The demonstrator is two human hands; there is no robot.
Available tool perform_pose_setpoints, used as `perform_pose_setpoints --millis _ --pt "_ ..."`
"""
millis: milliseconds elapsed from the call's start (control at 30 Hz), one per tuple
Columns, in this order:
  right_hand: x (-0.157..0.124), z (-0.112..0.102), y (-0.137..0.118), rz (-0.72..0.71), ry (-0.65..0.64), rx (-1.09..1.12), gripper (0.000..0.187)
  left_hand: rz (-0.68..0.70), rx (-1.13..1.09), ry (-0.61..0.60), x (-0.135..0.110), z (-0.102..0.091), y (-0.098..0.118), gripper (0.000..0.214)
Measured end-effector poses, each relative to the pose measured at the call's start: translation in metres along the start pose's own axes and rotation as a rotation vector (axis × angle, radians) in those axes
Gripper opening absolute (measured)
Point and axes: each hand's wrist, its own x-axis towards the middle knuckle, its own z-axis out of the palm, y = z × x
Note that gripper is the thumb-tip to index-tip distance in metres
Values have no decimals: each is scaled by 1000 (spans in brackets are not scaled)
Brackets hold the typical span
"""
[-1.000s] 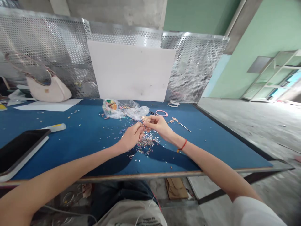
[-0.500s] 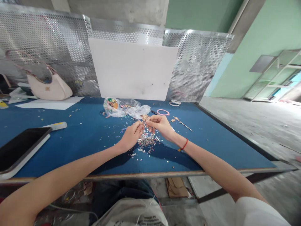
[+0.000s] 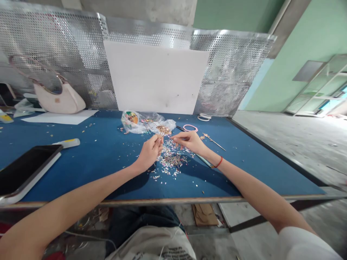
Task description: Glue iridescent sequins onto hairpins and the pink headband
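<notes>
My left hand [image 3: 150, 150] is closed, its thumb and fingers pinching the near end of a gold-coloured openwork ornament [image 3: 164, 129]. The ornament is held above the table, in front of a clear plastic bag [image 3: 170, 124]. To its right is my right hand [image 3: 191, 141], apart from it, with thumb and forefinger pressed together. Anything between those fingertips is too small to make out. Under both hands lies a loose pile of shiny small sequin-like pieces [image 3: 173, 160], scattered outward over the blue table [image 3: 103, 155].
Gold-coloured hairpins [image 3: 215, 142] and a pink ring [image 3: 190, 128] lie to the right. A green pen-like tool [image 3: 204, 160] is partly under my right wrist. A phone [image 3: 27, 169], a glue bottle [image 3: 71, 143] and a handbag [image 3: 58, 95] are at left. A white board [image 3: 157, 77] stands behind.
My right hand has drawn away from the ornament, slightly to the right. My left hand keeps hold of it. The green tool beneath my right wrist has come into sight.
</notes>
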Motion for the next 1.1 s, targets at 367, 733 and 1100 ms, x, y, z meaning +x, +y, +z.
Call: perform_pose_setpoints --millis 367,733,1100 --pt "0 -5 0 87 19 -65 30 -5 -78 -4 1 2 -4 32" --pt "6 -13 8 -41 31 -205 31 -17 -114 36 3 -1 -4 27" --pt "8 -17 6 178 6 38 22 -27 -86 95 4 -2 -6 21"
